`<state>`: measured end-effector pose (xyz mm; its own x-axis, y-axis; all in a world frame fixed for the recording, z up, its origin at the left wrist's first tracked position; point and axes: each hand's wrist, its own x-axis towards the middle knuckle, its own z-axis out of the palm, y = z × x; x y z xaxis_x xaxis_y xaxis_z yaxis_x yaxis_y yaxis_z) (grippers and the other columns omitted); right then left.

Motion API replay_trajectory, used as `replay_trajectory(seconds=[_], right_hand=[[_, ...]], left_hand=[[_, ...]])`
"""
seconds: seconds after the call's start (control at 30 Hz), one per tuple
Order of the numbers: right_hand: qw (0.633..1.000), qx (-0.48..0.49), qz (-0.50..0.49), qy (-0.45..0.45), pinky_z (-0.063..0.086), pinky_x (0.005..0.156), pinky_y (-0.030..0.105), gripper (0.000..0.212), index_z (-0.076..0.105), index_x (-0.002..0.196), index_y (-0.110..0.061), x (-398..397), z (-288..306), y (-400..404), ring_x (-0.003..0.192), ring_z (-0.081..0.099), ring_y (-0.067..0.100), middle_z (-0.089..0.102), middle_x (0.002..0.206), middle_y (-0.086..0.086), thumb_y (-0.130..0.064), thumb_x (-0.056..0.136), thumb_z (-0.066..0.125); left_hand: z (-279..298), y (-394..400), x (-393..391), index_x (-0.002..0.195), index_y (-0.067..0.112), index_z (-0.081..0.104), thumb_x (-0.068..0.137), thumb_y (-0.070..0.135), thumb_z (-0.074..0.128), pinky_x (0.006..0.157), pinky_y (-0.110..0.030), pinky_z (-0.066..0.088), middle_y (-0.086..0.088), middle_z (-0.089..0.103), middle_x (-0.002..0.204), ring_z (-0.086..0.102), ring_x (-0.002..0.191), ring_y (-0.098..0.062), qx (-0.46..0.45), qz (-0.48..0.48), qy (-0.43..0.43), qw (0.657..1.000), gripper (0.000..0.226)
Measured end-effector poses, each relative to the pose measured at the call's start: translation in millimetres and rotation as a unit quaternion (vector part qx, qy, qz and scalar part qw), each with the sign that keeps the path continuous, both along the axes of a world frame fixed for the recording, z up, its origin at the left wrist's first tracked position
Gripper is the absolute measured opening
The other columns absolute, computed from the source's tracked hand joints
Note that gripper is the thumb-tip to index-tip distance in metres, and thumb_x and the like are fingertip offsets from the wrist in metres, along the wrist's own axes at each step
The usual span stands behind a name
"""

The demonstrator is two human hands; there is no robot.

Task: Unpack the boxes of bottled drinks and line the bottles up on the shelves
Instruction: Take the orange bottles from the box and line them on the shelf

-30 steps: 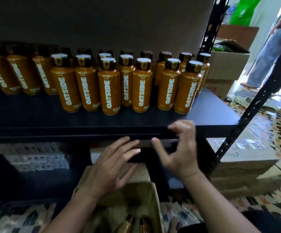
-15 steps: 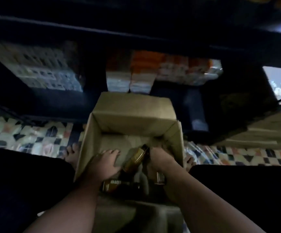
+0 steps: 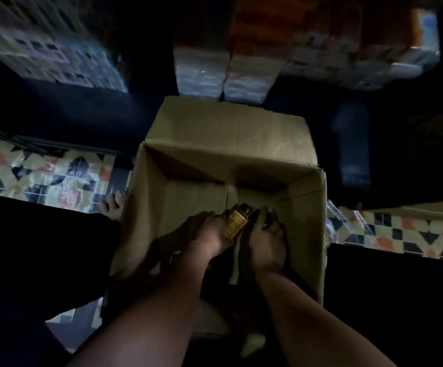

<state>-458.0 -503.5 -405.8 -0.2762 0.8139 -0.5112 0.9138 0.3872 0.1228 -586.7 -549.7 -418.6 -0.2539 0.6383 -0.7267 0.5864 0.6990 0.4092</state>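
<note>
Patterned tile floor (image 3: 56, 178) dim below me, shrink-wrapped packs (image 3: 223, 75) on low shelf beyond. Open cardboard box (image 3: 231, 133) sits on floor. Both my hands down inside it. Left hand (image 3: 209, 234) curled round amber bottle (image 3: 236, 221), black cap tilted away from me. Right hand (image 3: 268, 239) just beside bottle, fingers bent downward; what they hold, cannot tell.

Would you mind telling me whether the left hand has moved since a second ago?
Yes. The left hand has dropped from the shelf edge down into the cardboard box, where it now grips an orange bottle.
</note>
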Motion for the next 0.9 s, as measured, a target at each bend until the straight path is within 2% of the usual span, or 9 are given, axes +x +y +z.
replay_trajectory(seconds=[0.1,0.2,0.3,0.4,0.57,0.67,0.73,0.83,0.9], right_hand=[[0.995,-0.041,-0.066,0.069,0.047,0.103,0.042,0.061,0.014,0.158,-0.012,4.5,-0.9,8.6,0.133,0.048,0.035,0.034,0.155,0.021,-0.025,0.106,0.043],[0.976,-0.094,-0.138,0.141,0.047,0.104,0.042,0.071,0.030,0.150,-0.016,7.9,4.5,12.3,0.128,0.051,0.030,0.045,0.144,0.011,-0.023,0.091,0.069],[0.939,-0.129,-0.203,0.245,0.046,0.106,0.043,0.067,0.045,0.141,-0.023,2.2,18.9,11.4,0.128,0.053,0.027,0.054,0.137,0.004,-0.012,0.083,0.076],[0.910,-0.158,-0.235,0.305,0.052,0.098,0.037,0.076,0.047,0.138,-0.027,-5.1,49.1,12.1,0.120,0.058,0.022,0.057,0.129,-0.002,-0.010,0.074,0.085],[0.856,-0.165,-0.197,0.448,0.059,0.090,0.031,0.082,0.052,0.127,-0.028,-8.4,106.2,17.7,0.110,0.064,0.010,0.065,0.115,-0.007,-0.013,0.059,0.095],[0.824,-0.146,-0.177,0.517,0.057,0.092,0.031,0.086,0.054,0.123,-0.031,-14.4,148.4,21.8,0.106,0.065,0.005,0.069,0.112,-0.009,-0.019,0.049,0.097],[0.800,-0.130,-0.167,0.562,0.056,0.093,0.032,0.080,0.057,0.116,-0.035,-20.9,180.2,23.7,0.104,0.065,0.003,0.070,0.109,-0.011,-0.009,0.049,0.093],[0.754,-0.135,-0.148,0.626,0.056,0.091,0.031,0.078,0.059,0.110,-0.032,-31.6,228.4,25.0,0.103,0.066,0.007,0.071,0.105,-0.010,0.011,0.051,0.084],[0.726,-0.137,-0.125,0.662,0.055,0.093,0.034,0.082,0.060,0.116,-0.035,-40.0,261.9,23.4,0.104,0.066,0.006,0.072,0.107,-0.010,0.008,0.052,0.087]], left_hand=[[-5.2,-2.2,1.6,0.144,0.016,0.047,0.091,0.027,0.075,0.106,-0.037,0.042,-0.007,0.053,0.140,0.051,0.128,-0.026,-0.019,0.022,-0.031,0.999,0.061],[1.4,-8.7,-4.5,0.142,0.017,0.048,0.090,0.026,0.076,0.106,-0.036,0.042,-0.005,0.054,0.138,0.051,0.127,-0.024,-0.014,0.063,-0.046,0.997,0.060],[21.3,-13.7,-16.5,0.142,0.016,0.048,0.085,0.025,0.082,0.100,-0.033,0.044,-0.004,0.058,0.131,0.055,0.123,-0.022,0.014,0.103,-0.031,0.994,0.066],[50.4,-19.6,-27.1,0.139,0.019,0.048,0.072,0.027,0.091,0.102,-0.038,0.048,-0.003,0.062,0.127,0.058,0.120,-0.023,0.046,0.150,-0.031,0.987,0.080],[118.6,-17.0,-46.7,0.124,0.031,0.054,0.053,0.032,0.087,0.096,-0.040,0.054,0.008,0.067,0.108,0.064,0.102,-0.013,0.146,0.143,-0.078,0.976,0.078],[168.0,-12.0,-59.8,0.116,0.033,0.058,0.060,0.014,0.090,0.086,-0.025,0.052,0.012,0.070,0.105,0.066,0.100,-0.007,0.217,0.113,-0.086,0.966,0.067],[206.3,-8.6,-69.6,0.110,0.033,0.060,0.064,0.007,0.090,0.087,-0.023,0.050,0.010,0.072,0.104,0.068,0.100,-0.009,0.263,0.083,-0.091,0.957,0.061],[269.5,-8.7,-86.6,0.119,0.033,0.057,0.068,0.007,0.091,0.089,-0.017,0.050,0.009,0.072,0.108,0.068,0.101,0.002,0.318,0.029,-0.092,0.943,0.066],[316.6,-14.0,-99.2,0.127,0.039,0.054,0.068,0.018,0.093,0.093,-0.020,0.051,0.013,0.071,0.115,0.066,0.108,0.003,0.360,0.003,-0.074,0.930,0.074]])
